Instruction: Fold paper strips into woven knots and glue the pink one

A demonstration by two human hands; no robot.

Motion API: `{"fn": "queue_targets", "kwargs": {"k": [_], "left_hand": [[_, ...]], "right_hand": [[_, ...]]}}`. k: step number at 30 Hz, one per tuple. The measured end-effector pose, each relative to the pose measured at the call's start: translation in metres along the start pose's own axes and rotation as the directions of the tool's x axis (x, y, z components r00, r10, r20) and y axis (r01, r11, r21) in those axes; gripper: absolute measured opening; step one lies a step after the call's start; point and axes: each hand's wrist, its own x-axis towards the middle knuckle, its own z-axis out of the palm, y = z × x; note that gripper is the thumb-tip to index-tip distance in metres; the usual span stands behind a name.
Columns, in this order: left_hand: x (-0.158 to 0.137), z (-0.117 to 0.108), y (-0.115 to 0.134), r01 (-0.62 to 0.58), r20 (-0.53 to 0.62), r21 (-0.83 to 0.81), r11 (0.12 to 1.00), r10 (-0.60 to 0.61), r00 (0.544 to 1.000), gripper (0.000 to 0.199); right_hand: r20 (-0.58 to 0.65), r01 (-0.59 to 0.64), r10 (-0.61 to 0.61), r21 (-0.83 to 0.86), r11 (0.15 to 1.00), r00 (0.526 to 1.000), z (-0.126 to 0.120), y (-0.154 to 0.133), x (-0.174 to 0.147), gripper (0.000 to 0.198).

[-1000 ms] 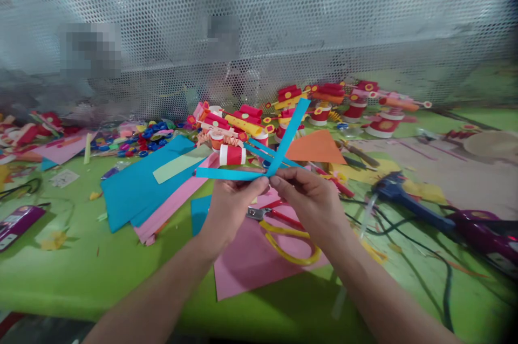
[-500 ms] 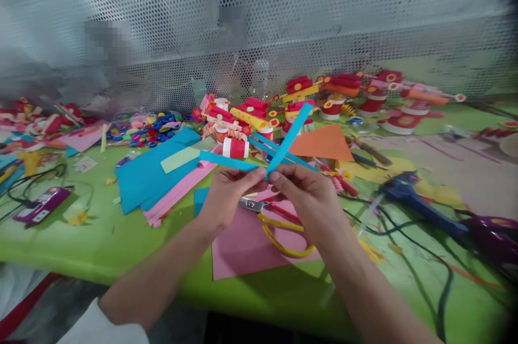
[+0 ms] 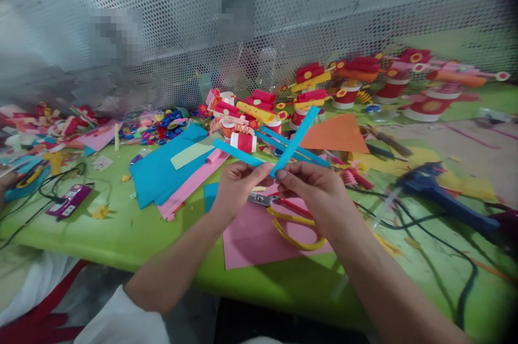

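Blue paper strips (image 3: 298, 138) form a V in front of me, meeting at its lower point. My left hand (image 3: 237, 187) pinches the left arm of the V near that point, thumb on top. My right hand (image 3: 319, 190) pinches the right arm close by, fingers curled behind it. Whether this is one folded strip or two, I cannot tell. Under my hands, scissors (image 3: 298, 244) with red and yellow handles lie on a pink paper sheet (image 3: 246, 244). More narrow blue strips (image 3: 319, 158) lie behind my right hand.
Blue sheets (image 3: 151, 171) lie left, an orange sheet (image 3: 338, 133) behind. Red paper-cup models (image 3: 346, 95) line the mesh barrier (image 3: 170, 36). A blue glue gun (image 3: 449, 198) and cords lie right; a purple power strip (image 3: 68, 201) lies left. Another person's hand shows at the left edge.
The view has swung slightly left, so the table things sit further right. Both hands keep their pinch on the blue strips, and the V looks slightly wider.
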Motion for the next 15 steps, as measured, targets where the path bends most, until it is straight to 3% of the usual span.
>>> {"fn": "queue_targets", "kwargs": {"k": [4, 7, 15], "left_hand": [[-0.0015, 0.0007, 0.0019, -0.161, -0.019, 0.158, 0.974, 0.166, 0.986, 0.030], [-0.0032, 0.0005, 0.0019, -0.219, -0.016, 0.215, 0.952, 0.227, 0.974, 0.031], [-0.0022, -0.0007, 0.0043, -0.134, 0.016, 0.140, 0.981, 0.133, 0.991, 0.024]], "right_hand": [[0.021, 0.063, -0.063, -0.044, 0.997, 0.998, -0.0016, 0.0042, 0.0013, 0.027], [0.028, 0.067, -0.066, -0.034, 0.997, 0.997, -0.0015, 0.0055, 0.0019, 0.027], [0.019, -0.020, 0.019, 0.078, 0.997, 1.000, 0.0006, 0.0024, 0.0020, 0.032]]}}
